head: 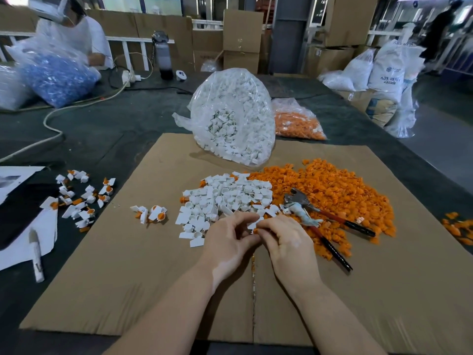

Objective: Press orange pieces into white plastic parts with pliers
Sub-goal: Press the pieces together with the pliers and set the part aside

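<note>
Two bare hands meet over a cardboard sheet. The left hand and right hand together pinch one white part with an orange piece at its lower edge. One pair of pliers lies just right of the hands, on the orange pile. The white pile sits just beyond the hands. Behind it stand two bags, one of white parts, one orange.

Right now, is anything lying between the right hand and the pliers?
Nothing visible blocks it. The pliers lie just right of the right hand, on the edge of the orange pile. But both hands' fingers are busy pinching a white part.
</note>
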The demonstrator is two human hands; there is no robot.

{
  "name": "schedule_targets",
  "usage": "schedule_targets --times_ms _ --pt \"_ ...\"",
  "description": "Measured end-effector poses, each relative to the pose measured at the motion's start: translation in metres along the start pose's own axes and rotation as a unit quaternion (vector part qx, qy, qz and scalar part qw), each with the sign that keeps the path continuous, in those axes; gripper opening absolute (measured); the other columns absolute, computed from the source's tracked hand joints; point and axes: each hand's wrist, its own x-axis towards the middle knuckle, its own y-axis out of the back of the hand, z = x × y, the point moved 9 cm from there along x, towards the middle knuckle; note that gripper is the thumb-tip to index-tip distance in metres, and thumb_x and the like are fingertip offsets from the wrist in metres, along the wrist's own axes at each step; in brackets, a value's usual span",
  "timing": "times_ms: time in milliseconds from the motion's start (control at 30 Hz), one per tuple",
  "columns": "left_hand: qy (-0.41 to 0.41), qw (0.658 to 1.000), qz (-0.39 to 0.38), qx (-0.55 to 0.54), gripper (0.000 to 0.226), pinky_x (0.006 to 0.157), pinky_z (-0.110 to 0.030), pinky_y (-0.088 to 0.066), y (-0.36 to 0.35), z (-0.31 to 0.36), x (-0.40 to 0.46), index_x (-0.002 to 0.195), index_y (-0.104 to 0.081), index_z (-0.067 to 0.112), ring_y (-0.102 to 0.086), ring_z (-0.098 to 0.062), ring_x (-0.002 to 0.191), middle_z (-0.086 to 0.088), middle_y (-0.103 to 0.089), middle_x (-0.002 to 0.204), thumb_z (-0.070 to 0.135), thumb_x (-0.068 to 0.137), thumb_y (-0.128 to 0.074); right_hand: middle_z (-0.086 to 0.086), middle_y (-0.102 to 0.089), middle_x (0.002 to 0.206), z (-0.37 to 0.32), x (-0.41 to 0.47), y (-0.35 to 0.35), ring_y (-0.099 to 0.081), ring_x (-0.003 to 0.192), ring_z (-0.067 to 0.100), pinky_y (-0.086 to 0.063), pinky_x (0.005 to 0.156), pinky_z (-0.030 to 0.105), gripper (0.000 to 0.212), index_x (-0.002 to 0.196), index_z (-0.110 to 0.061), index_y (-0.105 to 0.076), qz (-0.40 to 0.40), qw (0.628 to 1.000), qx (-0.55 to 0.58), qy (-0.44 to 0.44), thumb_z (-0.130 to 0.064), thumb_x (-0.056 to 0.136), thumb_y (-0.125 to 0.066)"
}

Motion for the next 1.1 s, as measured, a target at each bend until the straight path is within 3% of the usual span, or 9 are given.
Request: schedule_targets --times_ms 100,267,433,600,733,800,900,1000,1100 --pt "-0.01 1.0 0.0 0.002 0.03 0.061 -0.007 -0.039 0.0 0.001 0.0 0.104 -0.066 0.023 -0.048 -0.002 0.062 -0.004 -0.062 0.075 0.015 0.077 -0.075 0.003 -0.065 0.078 -0.003 0.0 0.0 -0.062 0.077 0.021 -0.044 0.071 0.022 0.009 0.081 -0.006 -0.07 -0.004 1.0 -0.001 0.014 0.001 0.076 -0.072" --pt "-0.018 1.0 0.002 -0.002 0.029 0.059 -0.007 -0.038 -0.001 0.001 -0.002 0.093 -0.059 0.032 -0.047 0.002 0.06 0.01 -0.052 0.066 0.014 0.077 -0.075 0.002 -0.061 0.075 -0.003 0.0 0.001 -0.059 0.076 0.022 -0.04 0.068 0.022 0.011 0.076 -0.008 -0.066 0.003 1.0 -0.025 0.011 0.001 0.075 -0.072" --pt "-0.037 0.999 0.023 0.018 0.029 0.065 -0.008 -0.041 0.001 0.005 -0.004 0.086 -0.055 0.043 -0.053 -0.002 0.074 0.01 -0.063 0.086 0.018 0.082 -0.07 0.004 -0.063 0.078 -0.004 -0.001 0.006 -0.06 0.08 0.023 -0.042 0.073 0.024 0.004 0.081 -0.005 -0.068 0.029 0.999 -0.026 0.013 -0.002 0.079 -0.071" --pt "-0.031 0.994 0.1 0.014 0.015 0.07 -0.002 -0.034 0.016 0.004 -0.008 0.099 -0.067 0.027 -0.05 0.003 0.082 0.013 -0.053 0.09 0.02 0.087 -0.063 0.004 -0.061 0.075 -0.002 -0.001 0.008 -0.059 0.075 0.022 -0.042 0.071 0.023 0.005 0.078 -0.003 -0.066 0.045 0.999 -0.016 0.003 -0.004 0.083 -0.067" --pt "-0.04 0.981 0.186 0.028 0.013 0.073 -0.001 -0.034 0.042 0.001 -0.017 0.097 -0.069 0.02 -0.05 0.001 0.084 0.013 -0.045 0.091 0.013 0.088 -0.061 0.004 -0.06 0.073 -0.001 -0.002 0.007 -0.058 0.073 0.022 -0.041 0.07 0.024 0.007 0.077 -0.004 -0.065 0.047 0.999 -0.026 0.007 -0.005 0.083 -0.068" --pt "-0.02 0.967 0.243 0.068 0.013 0.077 -0.007 -0.034 0.065 -0.008 -0.021 0.095 -0.07 0.016 -0.049 -0.006 0.089 0.01 -0.041 0.092 0.01 0.087 -0.062 0.003 -0.06 0.073 -0.001 -0.002 0.007 -0.058 0.072 0.021 -0.041 0.07 0.023 0.007 0.076 -0.004 -0.065 0.049 0.998 -0.028 0.01 -0.004 0.082 -0.068" --pt "0.048 0.937 0.314 0.144 0.014 0.092 -0.026 -0.031 0.104 -0.028 -0.025 0.098 -0.069 0.013 -0.044 -0.023 0.104 0.0 -0.039 0.1 0.012 0.088 -0.06 0.003 -0.06 0.073 -0.001 -0.003 0.005 -0.058 0.073 0.021 -0.042 0.07 0.023 0.007 0.076 -0.005 -0.065 0.048 0.998 -0.037 0.013 -0.004 0.082 -0.069" --pt "0.115 0.915 0.323 0.213 0.018 0.096 -0.039 -0.033 0.124 -0.045 -0.028 0.104 -0.069 0.011 -0.042 -0.03 0.111 -0.012 -0.046 0.111 0.014 0.091 -0.056 0.003 -0.06 0.072 -0.002 -0.003 0.003 -0.058 0.072 0.021 -0.042 0.069 0.024 0.008 0.076 -0.005 -0.065 0.046 0.998 -0.048 0.019 -0.005 0.082 -0.069" --pt "0.145 0.909 0.306 0.245 0.022 0.097 -0.04 -0.032 0.125 -0.051 -0.028 0.108 -0.069 0.013 -0.039 -0.031 0.114 -0.013 -0.048 0.12 0.013 0.092 -0.053 0.003 -0.059 0.071 -0.002 -0.004 0.004 -0.058 0.071 0.021 -0.042 0.068 0.024 0.009 0.074 -0.005 -0.065 0.051 0.997 -0.058 0.022 -0.004 0.08 -0.071"
